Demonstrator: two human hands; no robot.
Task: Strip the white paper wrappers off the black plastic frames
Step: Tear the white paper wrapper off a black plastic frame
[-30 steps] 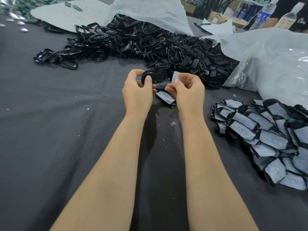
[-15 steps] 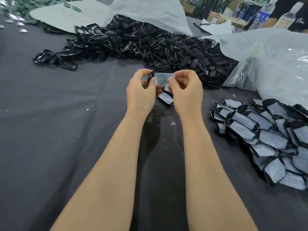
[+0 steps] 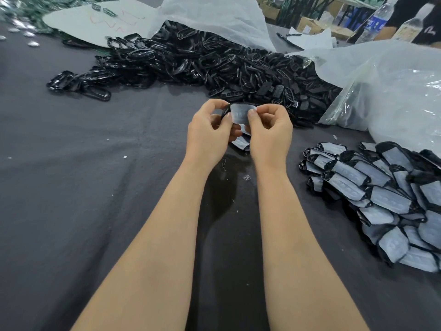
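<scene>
I hold one black plastic frame [image 3: 225, 110] with a white paper wrapper [image 3: 239, 113] across it, just above the dark cloth. My left hand [image 3: 208, 134] pinches the frame's left end. My right hand [image 3: 270, 132] pinches the wrapper's right edge between thumb and forefinger. Under my hands lies another wrapped frame [image 3: 241, 142] on the cloth, mostly hidden. A pile of wrapped frames [image 3: 381, 194] lies to the right. A big heap of bare black frames [image 3: 214, 65] spreads across the back.
The table is covered by a dark grey cloth [image 3: 83, 187]. White plastic bags [image 3: 393, 91] sit at the back right and back centre. A pale card [image 3: 95, 20] lies far left. Water bottles [image 3: 377, 20] and boxes stand beyond the table.
One second ago my hands were apart, the left on a bare frame and the right on a loose wrapper. Now both hands are together on one wrapped frame, raised slightly.
</scene>
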